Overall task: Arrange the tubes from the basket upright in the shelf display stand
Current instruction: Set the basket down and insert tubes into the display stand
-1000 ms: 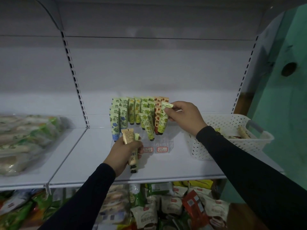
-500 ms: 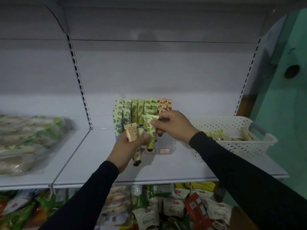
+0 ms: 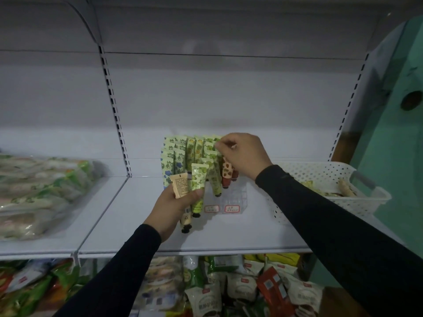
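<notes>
Left hand (image 3: 176,205), centre frame, gripped two tubes with fingers curled round them: a peach tube (image 3: 180,185) and a green tube (image 3: 198,188), caps pointing down, held in front of the clear display stand (image 3: 231,197) on the white shelf (image 3: 137,216). Right hand (image 3: 242,154), just above and right, had fingertips pinched on the top edge of a green tube among the upright tubes (image 3: 180,154) in the stand. White basket (image 3: 329,186) sat at the right of the shelf, a few tubes inside.
</notes>
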Motion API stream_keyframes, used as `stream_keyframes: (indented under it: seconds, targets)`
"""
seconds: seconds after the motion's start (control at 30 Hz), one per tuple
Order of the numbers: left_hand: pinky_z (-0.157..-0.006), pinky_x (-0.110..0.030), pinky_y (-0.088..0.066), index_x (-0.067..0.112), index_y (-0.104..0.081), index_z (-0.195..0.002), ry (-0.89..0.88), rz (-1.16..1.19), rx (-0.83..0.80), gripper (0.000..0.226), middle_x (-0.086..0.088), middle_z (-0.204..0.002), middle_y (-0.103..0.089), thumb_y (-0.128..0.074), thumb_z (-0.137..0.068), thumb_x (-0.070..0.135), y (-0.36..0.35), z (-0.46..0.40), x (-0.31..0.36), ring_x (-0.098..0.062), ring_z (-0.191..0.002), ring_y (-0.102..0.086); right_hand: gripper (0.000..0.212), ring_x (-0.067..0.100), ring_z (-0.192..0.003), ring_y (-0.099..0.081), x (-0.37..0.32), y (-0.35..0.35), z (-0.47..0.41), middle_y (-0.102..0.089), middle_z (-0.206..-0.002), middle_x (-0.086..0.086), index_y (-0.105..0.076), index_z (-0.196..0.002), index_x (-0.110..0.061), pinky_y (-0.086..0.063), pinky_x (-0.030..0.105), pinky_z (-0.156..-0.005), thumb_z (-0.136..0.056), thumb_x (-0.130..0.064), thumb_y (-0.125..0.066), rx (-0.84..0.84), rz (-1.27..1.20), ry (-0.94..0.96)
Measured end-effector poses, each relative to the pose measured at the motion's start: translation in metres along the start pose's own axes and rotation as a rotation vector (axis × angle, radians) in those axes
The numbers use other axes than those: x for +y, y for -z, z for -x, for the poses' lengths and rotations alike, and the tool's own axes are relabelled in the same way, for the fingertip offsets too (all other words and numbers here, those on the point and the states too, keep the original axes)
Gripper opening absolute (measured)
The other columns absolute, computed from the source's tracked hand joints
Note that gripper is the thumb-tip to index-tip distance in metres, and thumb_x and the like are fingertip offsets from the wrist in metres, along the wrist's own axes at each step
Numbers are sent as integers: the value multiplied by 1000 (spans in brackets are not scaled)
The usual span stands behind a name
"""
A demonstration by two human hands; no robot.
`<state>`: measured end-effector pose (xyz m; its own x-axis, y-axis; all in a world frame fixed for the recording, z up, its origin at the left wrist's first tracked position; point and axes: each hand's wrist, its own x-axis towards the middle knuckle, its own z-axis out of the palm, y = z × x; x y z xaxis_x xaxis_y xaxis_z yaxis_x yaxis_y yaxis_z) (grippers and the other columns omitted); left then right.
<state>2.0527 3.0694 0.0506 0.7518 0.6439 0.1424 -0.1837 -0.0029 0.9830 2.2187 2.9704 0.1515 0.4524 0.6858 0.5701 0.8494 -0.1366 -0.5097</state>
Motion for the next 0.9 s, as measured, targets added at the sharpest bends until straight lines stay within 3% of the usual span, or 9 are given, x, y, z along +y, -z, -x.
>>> stream_keyframes:
  seconds: [0.1, 0.17, 0.27, 0.4, 0.63, 0.77, 0.9]
  targets:
    - [-91, -54, -52, 9, -63, -118, -6, -2, 4, 51, 0, -91, -74, -78, -74, 30, 0, 1, -2, -21, -84, -68, 28, 15, -87, -62, -5, -8, -16, -72, -94, 1, -75, -96, -11, -50, 28, -81, -94, -34, -60, -84, 148, 43]
    - [-91, -53, -52, 10, -62, -118, -3, 6, 7, 52, 0, -93, -74, -75, -72, 31, 1, 0, -2, -21, -86, -68, 32, 22, -85, -64, -6, -15, -23, -72, -90, 8, -75, -92, -6, -51, 33, -79, -93, -35, -60, -146, 244, 29]
    - [-90, -48, -52, 12, -64, -114, -1, 4, 12, 44, -1, -96, -75, -74, -74, 28, 2, 0, -4, -19, -89, -70, 32, 24, -77, -63, -6, -20, -29, -72, -85, 10, -72, -83, -2, -47, 30, -65, -93, -29, -59, -193, 316, -6]
    - [-89, -45, -53, 13, -67, -109, 0, -7, 20, 23, 0, -94, -75, -70, -86, 16, 5, -1, -6, -17, -87, -70, 31, 16, -66, -52, -3, -15, -27, -58, -68, -3, -59, -66, -16, -29, 23, -51, -95, -26, -57, -176, 402, -17]
    - [-83, -43, -51, 11, -67, -109, 14, 27, 30, 41, -4, -94, -75, -75, -72, 27, 6, -1, -8, -20, -87, -69, 26, 20, -80, -61, -1, -14, -27, -67, -83, 2, -71, -80, -11, -37, 26, -63, -94, -27, -57, -125, 460, -24]
    - [-85, -44, -51, 13, -68, -108, 17, 31, 31, 38, -4, -96, -75, -79, -74, 24, 8, -1, -9, -19, -87, -69, 28, 22, -80, -57, 1, -11, -26, -48, -90, 2, -69, -79, -10, -39, 28, -65, -95, -29, -56, -104, 493, -6]
    - [-88, -46, -52, 14, -68, -107, 11, 21, 23, 38, -4, -96, -75, -82, -74, 25, 7, -2, -10, -20, -88, -69, 29, 22, -81, -56, 4, -12, -26, -48, -88, 2, -71, -79, -8, -37, 27, -64, -94, -29, -58, -121, 455, -25]
